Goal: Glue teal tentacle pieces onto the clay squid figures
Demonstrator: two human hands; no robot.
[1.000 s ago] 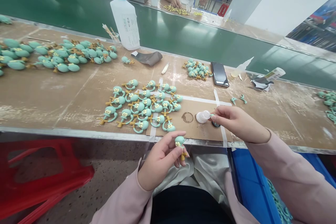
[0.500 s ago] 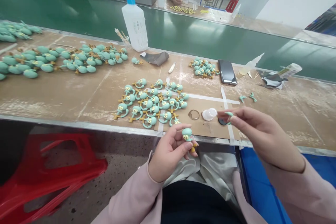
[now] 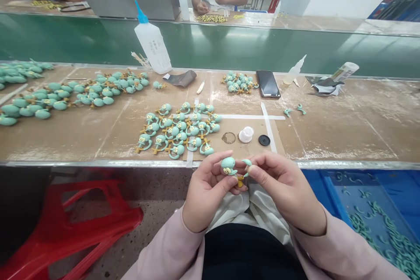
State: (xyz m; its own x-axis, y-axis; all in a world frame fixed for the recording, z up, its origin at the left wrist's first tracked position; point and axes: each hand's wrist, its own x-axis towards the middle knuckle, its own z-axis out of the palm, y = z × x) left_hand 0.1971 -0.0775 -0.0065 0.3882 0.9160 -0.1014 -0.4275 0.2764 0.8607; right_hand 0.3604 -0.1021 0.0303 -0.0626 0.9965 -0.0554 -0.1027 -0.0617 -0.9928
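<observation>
Two bare hands work just past the worktop's (image 3: 354, 131) front edge, above the lap: the left hand (image 3: 206, 192) grips a teal tentacled toy figure (image 3: 229, 166) in curled fingers, and the right hand (image 3: 282, 188) pinches a curved teal arm piece (image 3: 247, 162) beside it. More figures (image 3: 177, 129) lie clustered on the worktop.

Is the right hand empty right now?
No, the right hand pinches a small teal curved arm piece against the teal toy figure held in the left hand.
</observation>
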